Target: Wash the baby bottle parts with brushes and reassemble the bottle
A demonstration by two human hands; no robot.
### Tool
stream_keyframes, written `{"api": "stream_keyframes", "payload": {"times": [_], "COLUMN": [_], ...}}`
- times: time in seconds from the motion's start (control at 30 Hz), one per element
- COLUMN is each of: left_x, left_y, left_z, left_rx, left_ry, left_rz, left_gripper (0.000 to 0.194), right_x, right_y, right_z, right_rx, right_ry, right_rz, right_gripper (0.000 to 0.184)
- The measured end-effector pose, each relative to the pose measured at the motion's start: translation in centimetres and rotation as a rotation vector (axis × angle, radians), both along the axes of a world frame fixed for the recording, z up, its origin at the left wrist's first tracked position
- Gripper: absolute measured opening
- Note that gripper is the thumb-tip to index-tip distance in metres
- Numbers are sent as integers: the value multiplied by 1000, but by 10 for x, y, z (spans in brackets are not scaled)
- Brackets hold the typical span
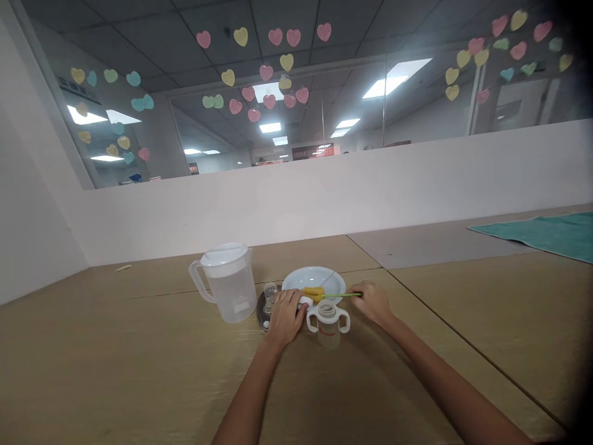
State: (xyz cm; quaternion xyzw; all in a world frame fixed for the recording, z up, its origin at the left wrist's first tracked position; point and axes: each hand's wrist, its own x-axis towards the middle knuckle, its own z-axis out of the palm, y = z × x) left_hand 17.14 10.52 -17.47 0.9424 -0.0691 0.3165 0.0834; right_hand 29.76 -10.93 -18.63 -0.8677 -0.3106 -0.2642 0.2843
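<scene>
My right hand [373, 301] is closed round the thin green handle of a bottle brush [340, 295]. The brush's yellow sponge head [314, 293] lies at the front rim of a white bowl [315, 272], pointing left. Beside the sponge, my left hand [286, 314] is closed on a small white plastic piece [306, 301], partly hidden by its fingers. Between the hands, nearer to me, a clear baby bottle [328, 334] with two white handles stands upright, its mouth uncovered.
A lidded clear plastic pitcher [231, 290] stands to the left. Next to it, partly behind my left hand, a dark round tray [260, 308] holds a clear domed bottle part [270, 296]. A teal cloth [551, 235] lies at the far right. A white wall [296, 204] rises behind the table.
</scene>
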Motion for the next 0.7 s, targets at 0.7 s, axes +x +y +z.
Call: {"api": "stream_keyframes", "payload": {"times": [0.7], "left_x": [3], "left_y": [5], "left_z": [-5], "left_rx": [-151], "left_ry": [-104], "left_rz": [45], "left_gripper": [12], "right_x": [1], "right_y": [1], "right_z": [-4], "right_rx": [527], "right_ry": [286], "right_rz": [216], "right_gripper": [26]}}
